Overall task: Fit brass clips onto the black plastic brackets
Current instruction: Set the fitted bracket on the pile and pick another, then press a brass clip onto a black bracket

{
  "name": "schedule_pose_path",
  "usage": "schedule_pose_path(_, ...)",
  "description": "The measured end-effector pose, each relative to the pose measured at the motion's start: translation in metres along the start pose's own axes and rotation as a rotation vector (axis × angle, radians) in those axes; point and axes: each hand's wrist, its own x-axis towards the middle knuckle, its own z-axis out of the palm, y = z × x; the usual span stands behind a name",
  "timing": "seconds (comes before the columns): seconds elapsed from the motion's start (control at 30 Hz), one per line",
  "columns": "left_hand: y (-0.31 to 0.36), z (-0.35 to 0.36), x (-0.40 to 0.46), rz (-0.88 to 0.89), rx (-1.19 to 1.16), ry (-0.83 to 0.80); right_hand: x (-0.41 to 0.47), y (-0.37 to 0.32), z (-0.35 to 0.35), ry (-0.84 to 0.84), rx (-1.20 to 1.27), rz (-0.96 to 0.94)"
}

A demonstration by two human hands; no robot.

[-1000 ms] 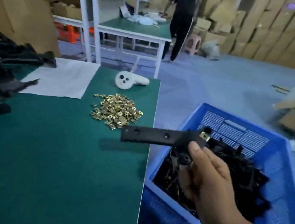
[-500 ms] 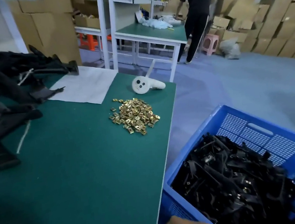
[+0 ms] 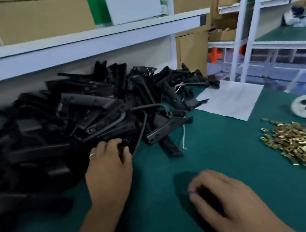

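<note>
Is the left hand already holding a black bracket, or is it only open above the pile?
Holding. The left hand has its thumb and fingers curled round a bracket at the pile's near edge; the bracket is not lifted yet.

White metal shelving (image 3: pixel 238 35) stands behind the green-topped table (image 3: pixel 220 165) (cardboard boxes (image 3: pixel 38 16) stacked on it).

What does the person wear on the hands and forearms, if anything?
Both hands are bare, with no gloves. The left hand carries a thin ring on one of its fingers. The right hand shows no ring. Both forearms are uncovered, with no sleeve or watch in view.
</note>
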Motion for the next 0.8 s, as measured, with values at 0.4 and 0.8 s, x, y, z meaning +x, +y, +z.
schedule_pose_path(0.4, 0.006, 0.005, -0.005, 0.342, -0.053, 0.034, 0.110, 0.007, 0.058, 0.057, -0.292, -0.071)
schedule_pose_path(0.8, -0.002, 0.003, 0.003, -0.021, -0.641, -0.160, 0.109, 0.014, 0.033, -0.213, 0.442, -0.302)
